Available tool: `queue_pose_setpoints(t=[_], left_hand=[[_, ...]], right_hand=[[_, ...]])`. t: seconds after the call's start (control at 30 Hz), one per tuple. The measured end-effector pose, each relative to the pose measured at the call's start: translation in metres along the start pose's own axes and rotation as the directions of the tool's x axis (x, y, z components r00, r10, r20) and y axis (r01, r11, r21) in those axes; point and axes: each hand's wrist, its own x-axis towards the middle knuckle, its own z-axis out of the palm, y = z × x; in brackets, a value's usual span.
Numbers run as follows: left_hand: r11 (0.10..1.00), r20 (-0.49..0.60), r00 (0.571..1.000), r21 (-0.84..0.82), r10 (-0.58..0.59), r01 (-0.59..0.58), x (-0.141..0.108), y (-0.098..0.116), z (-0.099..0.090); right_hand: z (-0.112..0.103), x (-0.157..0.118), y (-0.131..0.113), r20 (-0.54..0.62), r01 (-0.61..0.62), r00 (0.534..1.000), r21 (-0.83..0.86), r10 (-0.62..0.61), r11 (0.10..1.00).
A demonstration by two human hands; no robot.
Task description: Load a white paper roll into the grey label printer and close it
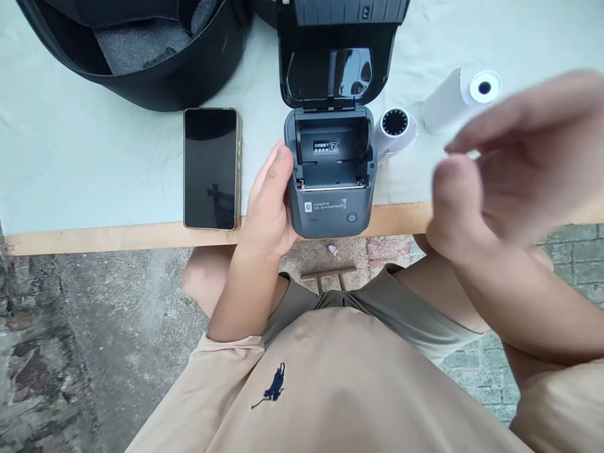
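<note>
My left hand [271, 204] grips the left side of a dark grey portable printer [325, 217], its thumb on the side edge. The printer's black lid [333, 66] is swung up and back, and its paper compartment shows no roll inside. To the right, my right hand [514, 163] is raised and blurred, thumb and fingers apart with a gap between them, and nothing shows in it. Close to the printer's right side stands a white paper roll [395, 129] with a dark toothed core. A second white roll [453, 100] lies behind my right hand.
A phone [211, 168] with a dark screen lies left of my left hand, at the wooden table edge [117, 238]. An open black zippered case [189, 69] stands at the back left. My legs are below the edge.
</note>
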Motion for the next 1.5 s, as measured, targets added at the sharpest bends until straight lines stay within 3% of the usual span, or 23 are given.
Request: queue_pose_setpoints(t=[0.03,0.1,0.2,0.3,0.53,0.67,0.83,0.97,1.03,1.1,1.2,1.33,1.5], left_hand=[[1.0,0.003,1.0,0.004,0.004,-0.004,0.0,-0.001,-0.001],[1.0,0.013,1.0,0.015,0.003,-0.004,0.0,-0.001,-0.002],[1.0,0.024,1.0,0.032,0.001,-0.002,0.001,-0.001,-0.003],[0.999,0.05,0.999,0.04,-0.008,0.006,0.001,0.001,-0.004],[0.999,0.037,0.999,-0.001,0.041,-0.041,0.002,0.0,0.001],[0.999,0.023,0.998,-0.002,0.051,-0.051,0.0,0.0,0.005],[0.999,-0.011,0.999,0.013,0.043,-0.043,-0.002,0.0,0.008],[0.999,-0.007,0.999,0.012,0.047,-0.047,-0.003,0.001,0.008],[0.998,0.02,0.999,0.041,0.038,-0.039,-0.005,0.003,0.005],[0.995,0.053,0.999,0.099,0.014,-0.019,-0.006,0.005,0.001],[0.986,0.077,0.997,0.165,-0.013,0.0,-0.006,0.006,-0.002],[0.991,0.088,0.996,0.134,-0.015,0.003,-0.005,0.005,-0.003],[0.981,0.048,0.999,0.194,-0.005,-0.004,-0.006,0.005,-0.001]], right_hand=[[0.009,0.006,0.007,-0.205,0.017,0.978,-0.117,-0.041,0.993],[0.026,0.017,0.022,-0.247,0.069,0.961,-0.231,-0.127,0.97],[0.04,0.025,0.035,-0.147,0.107,0.976,-0.308,-0.158,0.945],[0.044,0.023,0.04,-0.085,0.071,0.991,-0.316,-0.103,0.946],[0.048,0.021,0.044,-0.108,0.05,0.991,-0.288,-0.084,0.956],[0.047,0.021,0.05,-0.12,0.084,0.987,-0.188,-0.107,0.979],[0.041,0.019,0.054,-0.217,0.095,0.974,0.111,-0.069,0.989],[0.028,0.02,0.031,-0.26,0.046,0.966,0.181,0.003,0.982],[0.019,0.021,0.014,-0.254,0.096,0.966,0.163,-0.053,0.982],[0.013,0.023,0.001,-0.153,0.186,0.974,0.103,-0.169,0.977],[0.012,0.028,-0.01,0.031,0.349,0.937,-0.137,-0.348,0.927],[0.021,0.031,-0.014,0.153,0.343,0.939,-0.395,-0.307,0.852],[0.031,0.031,-0.008,0.157,0.311,0.95,-0.452,-0.268,0.836]])
